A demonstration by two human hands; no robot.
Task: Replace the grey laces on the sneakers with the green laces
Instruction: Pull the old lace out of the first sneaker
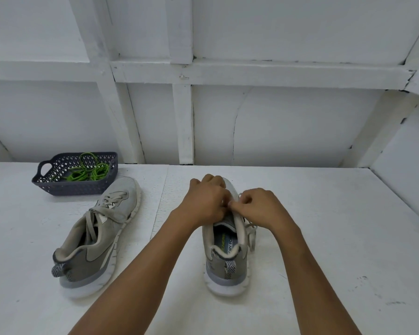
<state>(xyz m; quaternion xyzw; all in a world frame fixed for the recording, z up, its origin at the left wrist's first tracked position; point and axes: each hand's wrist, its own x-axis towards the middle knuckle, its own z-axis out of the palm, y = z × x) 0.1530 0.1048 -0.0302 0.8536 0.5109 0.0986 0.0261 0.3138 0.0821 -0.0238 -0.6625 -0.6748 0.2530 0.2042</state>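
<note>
Fingers (238, 203) meet atop the sneaker (225, 262) — apparently pinching its grey lace (251, 235).

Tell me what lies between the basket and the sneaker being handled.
Head view: the toe of the other sneaker, then bare white table, lie between the basket and the handled sneaker.

The left hand (203, 201) grips the sneaker (225, 262) while the right hand (259, 206) pinches its grey lace (251, 235).

Set out on a white tabletop (336, 226): dark plastic basket (78, 188) back left, grey sneaker (99, 238) just beside it, second sneaker (225, 262) mid-table.
</note>
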